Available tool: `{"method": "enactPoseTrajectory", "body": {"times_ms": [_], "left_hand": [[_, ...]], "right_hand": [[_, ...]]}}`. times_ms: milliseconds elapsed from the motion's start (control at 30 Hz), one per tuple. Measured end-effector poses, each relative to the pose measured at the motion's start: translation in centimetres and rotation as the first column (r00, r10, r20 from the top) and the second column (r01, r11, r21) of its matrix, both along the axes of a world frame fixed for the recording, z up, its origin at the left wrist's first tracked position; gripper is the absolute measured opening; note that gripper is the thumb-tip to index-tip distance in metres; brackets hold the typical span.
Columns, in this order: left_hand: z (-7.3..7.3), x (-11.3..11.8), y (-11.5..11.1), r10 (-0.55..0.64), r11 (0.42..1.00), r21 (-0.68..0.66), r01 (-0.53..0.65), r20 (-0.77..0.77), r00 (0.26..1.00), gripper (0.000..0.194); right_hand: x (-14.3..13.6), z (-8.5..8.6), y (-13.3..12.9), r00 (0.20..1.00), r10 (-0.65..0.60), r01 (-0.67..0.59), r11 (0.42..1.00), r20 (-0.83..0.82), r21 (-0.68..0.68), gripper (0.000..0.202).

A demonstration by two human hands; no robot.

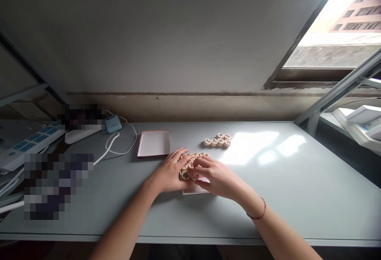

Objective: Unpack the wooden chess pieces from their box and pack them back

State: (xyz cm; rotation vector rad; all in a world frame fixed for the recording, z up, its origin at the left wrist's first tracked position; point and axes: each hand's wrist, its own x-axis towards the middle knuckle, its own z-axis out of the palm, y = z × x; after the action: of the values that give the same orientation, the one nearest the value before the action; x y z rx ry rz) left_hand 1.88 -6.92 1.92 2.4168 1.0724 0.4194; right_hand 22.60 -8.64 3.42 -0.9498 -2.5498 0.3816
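Observation:
A shallow box near the middle of the desk holds several round wooden chess pieces with red or black characters; its front part shows bare. My left hand lies along the box's left side, fingers apart, steadying the box and touching the pieces. Over the box, my right hand has its fingers closed on a round piece at the front of the rows. The fingers hide some pieces.
Several loose pieces stand behind the box to the right. An open lid lies to the left. A light blue device, white cables and a power strip are at the far left of the desk.

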Motion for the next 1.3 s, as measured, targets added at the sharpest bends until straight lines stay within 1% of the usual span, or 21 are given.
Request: {"method": "enactPoseTrajectory", "body": {"times_ms": [167,233,300,367,400,433,467,533,567,633,733,800,933,1000,1067,1133,1167,1200,1233,1267,1300], "left_hand": [[-0.1,0.2,0.0,0.0,0.998,-0.056,0.002,0.032,0.999,0.07],[-0.2,0.2,0.0,-0.004,0.999,-0.05,0.006,0.046,0.999,0.07],[-0.2,0.2,0.1,-0.011,0.999,-0.035,0.013,0.057,0.998,0.07],[-0.1,0.2,0.1,-0.017,1.0,-0.022,0.019,0.059,0.998,0.068],[0.0,0.2,0.2,-0.018,1.0,-0.019,0.019,0.057,0.998,0.066],[0.0,0.2,0.2,-0.016,1.0,-0.019,0.017,0.054,0.998,0.065],[0.1,0.2,0.1,-0.015,1.0,-0.023,0.016,0.051,0.999,0.063],[0.2,0.3,0.1,-0.015,0.999,-0.029,0.016,0.051,0.999,0.062],[0.1,0.3,0.1,-0.016,0.999,-0.028,0.018,0.057,0.998,0.063],[-0.1,0.2,0.1,-0.019,1.0,-0.017,0.021,0.074,0.997,0.064],[-0.5,0.2,0.2,-0.024,1.0,0.003,0.024,0.088,0.996,0.066],[-0.7,0.1,0.2,-0.027,1.0,0.009,0.026,0.089,0.996,0.067],[-0.6,0.3,0.2,0.001,0.999,0.053,-0.008,0.125,0.992,0.068],[-0.6,0.4,0.2,0.014,0.993,0.109,-0.032,0.163,0.986,0.068],[-0.6,0.6,0.2,0.027,0.98,0.187,-0.068,0.214,0.977,0.063],[-0.6,0.7,0.2,0.052,0.954,0.269,-0.13,0.279,0.959,0.052],[-0.6,0.8,0.2,0.07,0.935,0.309,-0.172,0.315,0.947,0.046],[-0.6,1.0,0.4,0.088,0.913,0.347,-0.216,0.348,0.933,0.039],[-0.5,1.1,0.5,0.107,0.888,0.381,-0.258,0.375,0.921,0.033],[-0.4,1.3,0.7,0.123,0.865,0.408,-0.291,0.39,0.913,0.03],[-0.2,1.5,1.0,0.132,0.852,0.426,-0.306,0.392,0.911,0.028]], "right_hand": [[-0.5,-0.9,-0.1,0.997,-0.07,0.069,0.997,0.012,0.043,0.004],[-0.3,-0.8,-0.1,0.996,-0.08,0.081,0.997,-0.03,0.007,0.002],[0.3,-0.5,0.5,0.989,-0.104,0.099,0.994,-0.106,-0.054,0.006],[1.5,-0.2,1.9,0.962,-0.211,0.199,0.977,-0.174,-0.083,0.014],[2.2,-0.1,2.8,0.934,-0.304,0.295,0.953,-0.188,-0.073,0.017],[3.0,0.0,3.9,0.891,-0.415,0.412,0.91,-0.185,-0.055,0.019],[3.8,0.0,5.1,0.84,-0.521,0.521,0.853,-0.155,-0.045,0.021],[5.1,0.0,7.6,0.734,-0.678,0.678,0.735,-0.025,-0.005,0.024],[5.5,0.1,8.8,0.688,-0.723,0.724,0.69,0.061,0.012,0.025],[6.0,0.1,10.8,0.618,-0.749,0.769,0.639,0.24,0.013,0.028],[6.1,0.2,12.6,0.57,-0.688,0.788,0.612,0.449,-0.062,0.026],[6.0,0.3,13.1,0.568,-0.648,0.787,0.609,0.508,-0.102,0.021],[6.0,0.3,13.4,0.586,-0.625,0.772,0.624,0.515,-0.121,0.017],[6.0,0.3,13.4,0.582,-0.637,0.775,0.623,0.506,-0.106,0.019],[5.9,0.5,13.3,0.561,-0.666,0.788,0.612,0.491,-0.071,0.023],[5.6,0.9,12.6,0.564,-0.718,0.797,0.603,0.408,-0.039,0.024],[5.3,1.1,12.0,0.592,-0.737,0.79,0.61,0.326,-0.055,0.024],[4.9,1.3,11.2,0.635,-0.741,0.77,0.629,0.219,-0.107,0.025],[4.5,1.5,10.3,0.684,-0.724,0.725,0.66,0.093,-0.194,0.026],[4.0,1.7,9.2,0.726,-0.687,0.645,0.699,-0.038,-0.308,0.028],[3.5,1.8,8.0,0.75,-0.642,0.53,0.727,-0.159,-0.436,0.032]]}}
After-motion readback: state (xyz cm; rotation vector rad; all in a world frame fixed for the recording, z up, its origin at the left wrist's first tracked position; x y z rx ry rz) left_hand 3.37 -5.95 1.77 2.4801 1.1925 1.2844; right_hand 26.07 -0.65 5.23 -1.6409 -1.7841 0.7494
